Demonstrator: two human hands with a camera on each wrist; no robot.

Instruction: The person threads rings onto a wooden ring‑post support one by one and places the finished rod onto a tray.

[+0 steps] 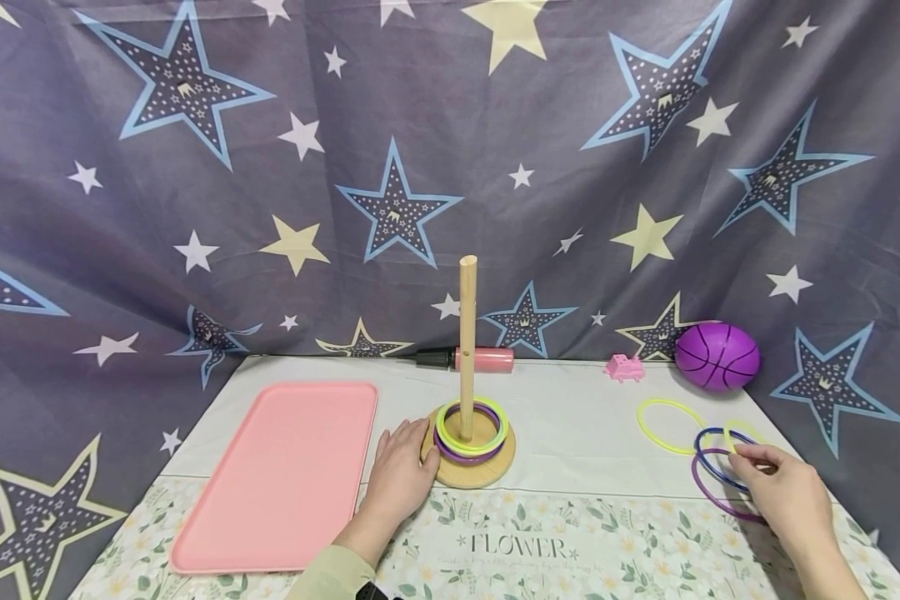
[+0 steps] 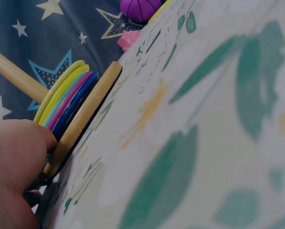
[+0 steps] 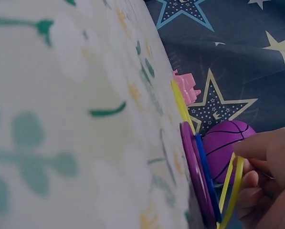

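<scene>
Against the base edge (image 1: 471,480), left hand (image 1: 403,468) rests uncurled; right hand (image 1: 787,493) pinches yellow ring (image 3: 235,190).

A person's left hand (image 1: 403,468) rests against a round wooden base (image 1: 474,478), from which a peg (image 1: 467,333) rises upright; rings (image 1: 506,429), yellow above and purple below, lie around it. The right hand (image 1: 787,493) pinches a yellow ring (image 1: 728,436) beside a blue ring (image 1: 697,447) and a purple ring (image 1: 712,497); another yellow ring (image 1: 640,422) lies near. A pink tray (image 1: 285,475) lies left of the base, a pink-and-black pump (image 1: 487,359) behind the peg. A pink toy (image 1: 625,367) and a purple ball (image 1: 717,357) sit near the starry curtain (image 1: 420,108).
</scene>
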